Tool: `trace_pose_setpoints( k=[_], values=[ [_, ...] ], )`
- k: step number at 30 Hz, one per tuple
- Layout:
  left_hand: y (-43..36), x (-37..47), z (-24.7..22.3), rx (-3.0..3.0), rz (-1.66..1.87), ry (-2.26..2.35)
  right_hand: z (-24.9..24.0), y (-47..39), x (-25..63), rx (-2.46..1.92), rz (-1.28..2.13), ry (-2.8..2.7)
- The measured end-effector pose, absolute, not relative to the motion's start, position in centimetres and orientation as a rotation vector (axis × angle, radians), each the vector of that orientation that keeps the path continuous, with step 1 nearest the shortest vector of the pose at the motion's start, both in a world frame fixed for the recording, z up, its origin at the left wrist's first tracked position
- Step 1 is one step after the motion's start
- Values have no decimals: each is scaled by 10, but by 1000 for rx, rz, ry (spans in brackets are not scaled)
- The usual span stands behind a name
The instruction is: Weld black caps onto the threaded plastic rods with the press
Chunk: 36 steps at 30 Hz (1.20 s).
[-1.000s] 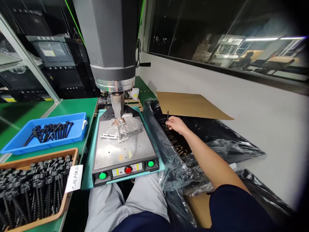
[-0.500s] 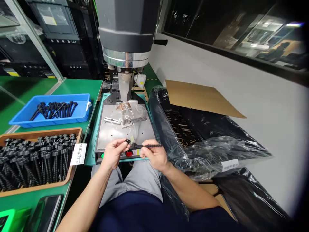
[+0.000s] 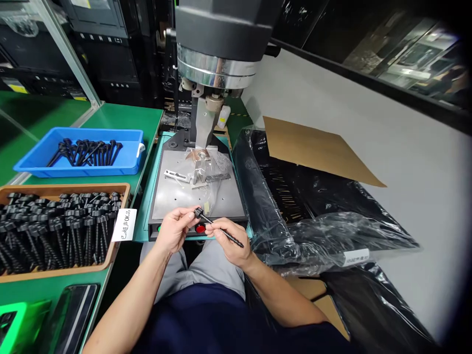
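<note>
A thin black rod [image 3: 229, 237] with a ribbed shaft and a wider knob-like head slants down to the right over the front edge of the machine base. My right hand [image 3: 231, 241] pinches its shaft between thumb and fingers. My left hand [image 3: 176, 228] is closed at the head end, with thumb and index finger on the black head [image 3: 199, 212]. Whether that head is one piece or two cannot be made out. Just behind the hands is a metal plate [image 3: 177, 194] bearing a fixture [image 3: 199, 172] partly wrapped in clear plastic. A metal horn [image 3: 204, 123] points down at the fixture.
A brown tray [image 3: 127, 194] packed with similar black rods stands at left, behind a white label [image 3: 124, 224]. Beyond it is a blue tray [image 3: 92, 172] with several more. At right, a black-plastic-lined box [image 3: 332, 196] holds rods under cardboard [image 3: 324, 147]. A red button [image 3: 200, 228] sits below the hands.
The rod has gone from nearly level to slanting down right, and its head now meets the left fingers, where a gap showed before. The camera view has shifted slightly.
</note>
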State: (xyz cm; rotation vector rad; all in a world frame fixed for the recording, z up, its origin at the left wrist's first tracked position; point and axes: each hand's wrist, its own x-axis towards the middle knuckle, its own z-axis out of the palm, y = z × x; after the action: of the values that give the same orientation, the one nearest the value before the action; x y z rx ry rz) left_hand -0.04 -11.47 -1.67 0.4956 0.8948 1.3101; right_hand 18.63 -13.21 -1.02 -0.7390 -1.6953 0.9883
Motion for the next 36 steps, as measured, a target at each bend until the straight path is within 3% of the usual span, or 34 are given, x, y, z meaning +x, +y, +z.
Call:
trace_pose_setpoints(
  k=[16,25,36],
  values=[
    [-110,-14,-16,602,1234,824,-3,-118,193,-555,707,-1997],
    [-119,-12,-22,709,1345,853,-27,-127,182,-681,1120,-1550],
    [-120,-8,-17,774,1335,841,-31,-138,176,-608,702,-1848]
  ],
)
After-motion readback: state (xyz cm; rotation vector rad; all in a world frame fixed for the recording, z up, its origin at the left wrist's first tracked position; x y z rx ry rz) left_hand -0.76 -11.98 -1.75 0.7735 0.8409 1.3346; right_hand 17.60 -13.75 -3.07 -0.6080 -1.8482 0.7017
